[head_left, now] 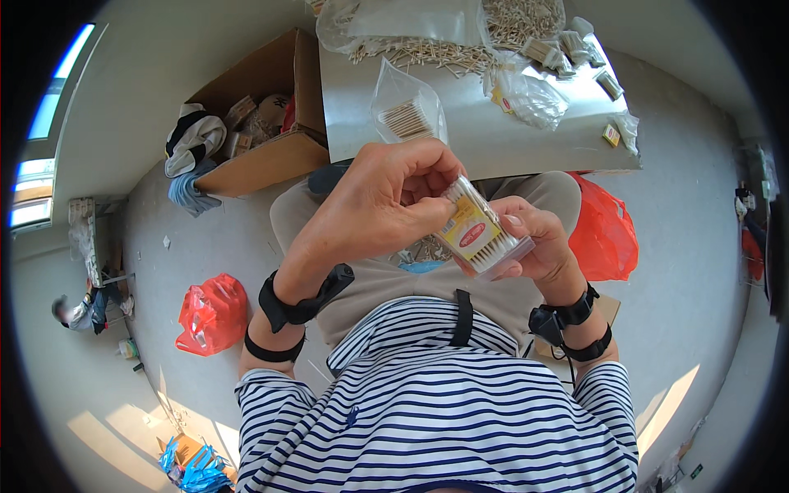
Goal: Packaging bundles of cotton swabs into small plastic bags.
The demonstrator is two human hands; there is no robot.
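Above my lap, my right hand (534, 240) grips a clear plastic box of cotton swabs (479, 232) by its lower end. A yellow label card with a red oval lies against the swabs inside it. My left hand (382, 195) is closed at the box's upper end, its thumb and fingertips pinching there; the curled fingers partly hide what they touch. Just beyond my hands, a clear plastic bag (408, 117) with a bundle of swabs lies on the metal table (526, 156). Loose swabs (419, 56) are heaped at the table's far side.
Several small packs (546, 53) and a crumpled clear bag (534, 94) sit at the table's right, near a small yellow card (611, 135). A cardboard box (267, 164) stands left of the table. Red plastic bags (212, 314) rest on the floor. Another person (86, 312) is far left.
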